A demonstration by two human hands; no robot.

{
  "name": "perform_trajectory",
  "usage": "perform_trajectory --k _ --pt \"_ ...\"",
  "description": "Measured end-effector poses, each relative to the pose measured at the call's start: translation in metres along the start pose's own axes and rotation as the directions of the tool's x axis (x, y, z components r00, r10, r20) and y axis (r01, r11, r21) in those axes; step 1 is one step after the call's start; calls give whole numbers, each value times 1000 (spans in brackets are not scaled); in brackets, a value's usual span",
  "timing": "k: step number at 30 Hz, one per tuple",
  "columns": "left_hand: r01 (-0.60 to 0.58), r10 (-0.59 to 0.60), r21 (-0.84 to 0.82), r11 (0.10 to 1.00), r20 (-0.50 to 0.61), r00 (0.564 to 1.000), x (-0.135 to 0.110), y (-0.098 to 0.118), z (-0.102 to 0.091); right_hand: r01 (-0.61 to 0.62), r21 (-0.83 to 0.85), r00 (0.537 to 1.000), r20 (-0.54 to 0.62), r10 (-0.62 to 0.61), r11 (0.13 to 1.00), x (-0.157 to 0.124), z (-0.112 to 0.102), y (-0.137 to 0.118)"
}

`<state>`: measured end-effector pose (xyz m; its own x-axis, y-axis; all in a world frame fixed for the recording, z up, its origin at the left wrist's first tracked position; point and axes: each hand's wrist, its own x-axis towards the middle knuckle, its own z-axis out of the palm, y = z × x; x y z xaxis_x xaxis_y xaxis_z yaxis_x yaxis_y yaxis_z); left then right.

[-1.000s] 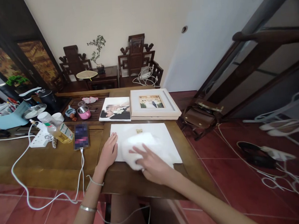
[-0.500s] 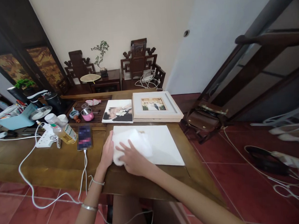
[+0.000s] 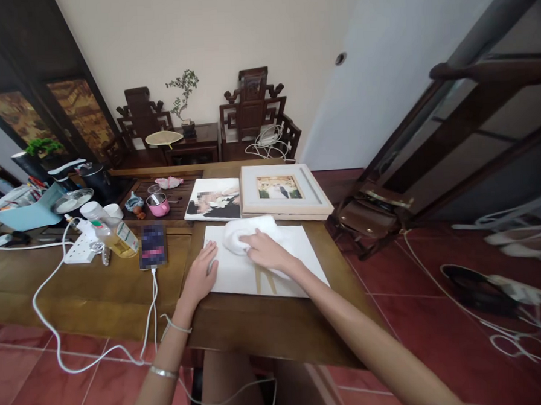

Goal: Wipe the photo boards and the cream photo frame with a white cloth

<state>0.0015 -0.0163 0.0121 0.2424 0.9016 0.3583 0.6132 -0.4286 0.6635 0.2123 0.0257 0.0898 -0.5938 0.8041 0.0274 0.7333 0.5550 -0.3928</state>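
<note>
On the wooden table (image 3: 98,290), the tea tray (image 3: 180,206) holds a pink pot (image 3: 157,205). The right hand (image 3: 267,252), fingers loosely curled, grips a white cloth (image 3: 239,233) at the far edge of the white panel (image 3: 238,278); the left hand (image 3: 200,274) lies open on its left edge. The cloth came from the near-left corner

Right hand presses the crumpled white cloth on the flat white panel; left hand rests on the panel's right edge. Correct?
No: the head view shows the left hand on the left edge of the flat white panel, not the right. The right hand does press the crumpled white cloth.
</note>
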Motion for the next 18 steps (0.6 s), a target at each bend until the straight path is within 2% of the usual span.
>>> perform_trajectory --k 5,9,13,18 --pt "17 -18 37 999 9 1000 1 0 -3 46 41 999 10 -46 998 56 6 -29" --pt "29 -29 29 999 23 999 0 1 -5 30 52 999 -11 -30 998 68 8 -33" --pt "10 -10 -3 1000 23 1000 0 2 -5 -60 47 996 -57 63 997 42 -6 1" --pt "13 -13 -22 1000 5 1000 0 3 -4 -194 -7 975 -112 192 981 -17 -25 60"
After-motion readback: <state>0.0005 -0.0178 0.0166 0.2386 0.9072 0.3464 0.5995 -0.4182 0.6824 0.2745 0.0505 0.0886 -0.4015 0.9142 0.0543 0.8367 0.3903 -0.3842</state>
